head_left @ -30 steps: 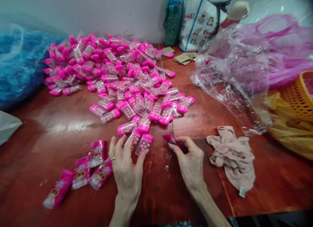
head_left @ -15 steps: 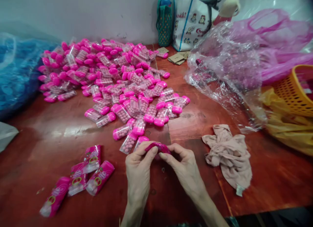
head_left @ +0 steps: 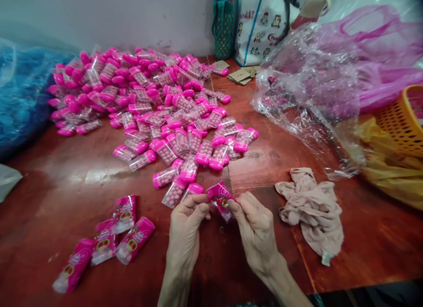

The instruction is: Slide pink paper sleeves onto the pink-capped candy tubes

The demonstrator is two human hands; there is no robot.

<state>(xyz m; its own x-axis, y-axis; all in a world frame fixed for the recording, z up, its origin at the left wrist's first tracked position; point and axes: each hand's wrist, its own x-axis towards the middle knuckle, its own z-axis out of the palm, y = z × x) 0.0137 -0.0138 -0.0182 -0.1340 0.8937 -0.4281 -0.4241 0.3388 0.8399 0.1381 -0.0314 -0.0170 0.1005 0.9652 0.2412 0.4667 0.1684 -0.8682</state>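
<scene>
Toward six o'clock, the right hand [head_left: 259, 236] pinches a pink printed sleeve [head_left: 219, 197]; the left hand [head_left: 185, 227] curls beside it (grip unclear, perhaps touching). Pink-capped containers [head_left: 165, 151] heap toward eleven.

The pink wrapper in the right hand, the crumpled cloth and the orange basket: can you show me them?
Pink wrapper [head_left: 218, 194]: head view, on its printed front.
Crumpled cloth [head_left: 315, 210]: head view, on its folded middle.
Orange basket [head_left: 395, 123]: head view, on its side with holes.
</scene>
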